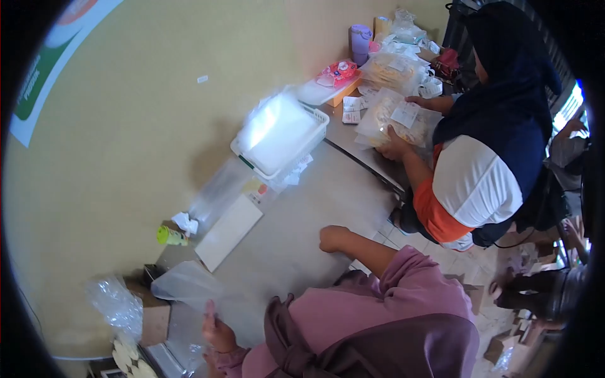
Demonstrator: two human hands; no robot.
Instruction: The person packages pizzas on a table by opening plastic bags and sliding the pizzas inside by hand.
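Holding our left hand (218, 331) half open at the clear bag (189, 282), over the table's (302, 201) near end, can't tell if we've gripped it. Our right hand (334, 239) is curled shut, nothing showing. Beyond: a white board (230, 232), a basket (320, 131), then a co-worker (482, 179) with a packed pouch (384, 120).

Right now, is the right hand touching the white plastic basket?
Apart: the head view shows bare grey tabletop between the curled right hand and the white plastic basket.
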